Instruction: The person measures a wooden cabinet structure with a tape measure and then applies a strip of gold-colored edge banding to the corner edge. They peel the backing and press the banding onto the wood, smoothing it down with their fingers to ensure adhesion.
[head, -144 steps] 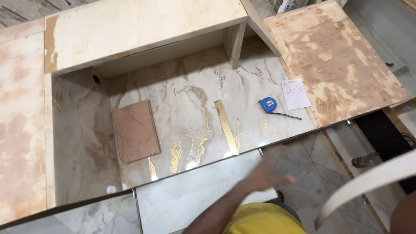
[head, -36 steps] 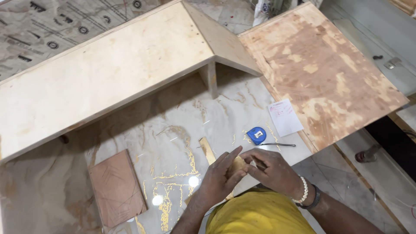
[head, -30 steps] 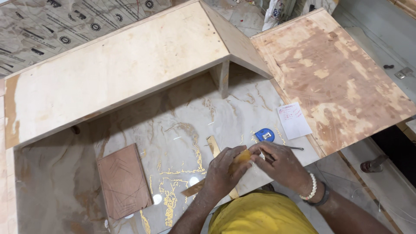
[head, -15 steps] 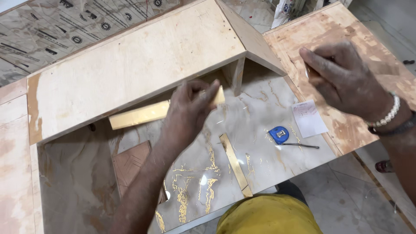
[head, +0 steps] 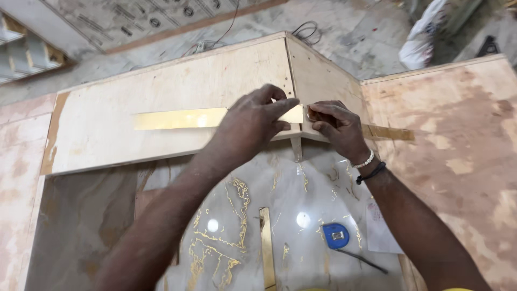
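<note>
Pinching the gold strip (head: 215, 117) flat on the plywood panel (head: 161, 108), the left hand (head: 253, 121) anchors it; the right hand (head: 336, 126) seemingly nips its end at the corner. Even pressure should keep it level.

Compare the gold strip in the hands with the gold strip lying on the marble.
The held gold strip runs crosswise, pressed flat on the plywood panel by the left hand and right hand. The loose gold strip lies lengthwise on the marble slab, untouched, and looks shorter. Both are thin, shiny and gold.
</note>
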